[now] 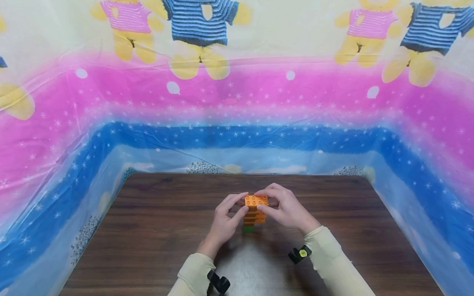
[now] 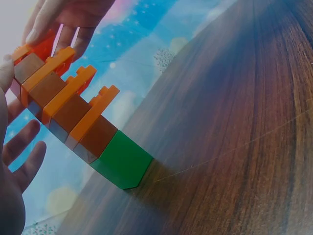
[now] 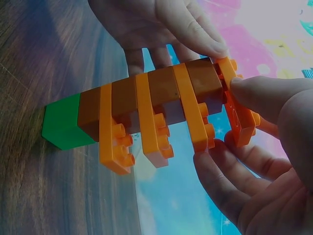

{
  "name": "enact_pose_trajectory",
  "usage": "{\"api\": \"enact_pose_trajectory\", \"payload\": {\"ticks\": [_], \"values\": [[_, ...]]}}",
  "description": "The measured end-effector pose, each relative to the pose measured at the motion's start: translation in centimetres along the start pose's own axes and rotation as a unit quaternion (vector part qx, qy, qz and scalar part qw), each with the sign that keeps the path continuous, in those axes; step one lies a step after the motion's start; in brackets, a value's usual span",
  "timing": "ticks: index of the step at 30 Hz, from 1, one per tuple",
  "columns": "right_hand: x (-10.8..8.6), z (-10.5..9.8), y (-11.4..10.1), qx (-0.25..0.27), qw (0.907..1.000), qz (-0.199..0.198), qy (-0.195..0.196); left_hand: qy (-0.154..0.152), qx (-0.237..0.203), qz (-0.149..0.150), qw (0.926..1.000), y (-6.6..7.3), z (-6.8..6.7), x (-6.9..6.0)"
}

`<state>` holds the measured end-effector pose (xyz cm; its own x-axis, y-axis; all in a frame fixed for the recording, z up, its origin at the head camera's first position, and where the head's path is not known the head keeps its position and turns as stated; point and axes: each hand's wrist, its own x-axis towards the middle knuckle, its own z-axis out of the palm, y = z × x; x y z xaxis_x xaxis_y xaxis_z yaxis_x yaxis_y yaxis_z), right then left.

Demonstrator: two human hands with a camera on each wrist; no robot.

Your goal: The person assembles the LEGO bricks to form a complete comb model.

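Observation:
A tower of toy building bricks stands upright on the table, with a green brick (image 3: 63,120) at its foot. Above it, brown bricks (image 3: 124,100) alternate with thin orange bricks (image 3: 151,117) that jut out to one side. At the top sits another thin orange brick (image 1: 256,200), its studs facing up; the right wrist view shows it slightly tilted against the uppermost brown brick. My left hand (image 1: 224,218) pinches its left end between thumb and forefinger. On the other end, my right hand (image 1: 290,209) grips it, other fingers under the overhang.
The dark wooden table (image 1: 155,238) spreads around the tower. Behind and beside it hangs a printed curtain (image 1: 237,94) with bears and snowflakes. A small black camera is strapped to each wrist.

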<state>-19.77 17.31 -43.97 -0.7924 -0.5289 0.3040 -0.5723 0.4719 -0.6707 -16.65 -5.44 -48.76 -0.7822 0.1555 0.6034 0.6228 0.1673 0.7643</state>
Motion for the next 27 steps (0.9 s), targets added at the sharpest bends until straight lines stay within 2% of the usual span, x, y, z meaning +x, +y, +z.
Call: {"api": "enact_pose_trajectory", "payload": {"ticks": [22,27], "values": [[0.18,0.30,0.15,0.006,0.9999,-0.005,0.008,0.000,0.013,0.007,0.9999,-0.11,-0.26,0.14],[0.21,0.41,0.00,0.007,0.9999,-0.006,0.008,0.010,0.013,0.019,0.9997,-0.21,-0.20,-0.02]]}}
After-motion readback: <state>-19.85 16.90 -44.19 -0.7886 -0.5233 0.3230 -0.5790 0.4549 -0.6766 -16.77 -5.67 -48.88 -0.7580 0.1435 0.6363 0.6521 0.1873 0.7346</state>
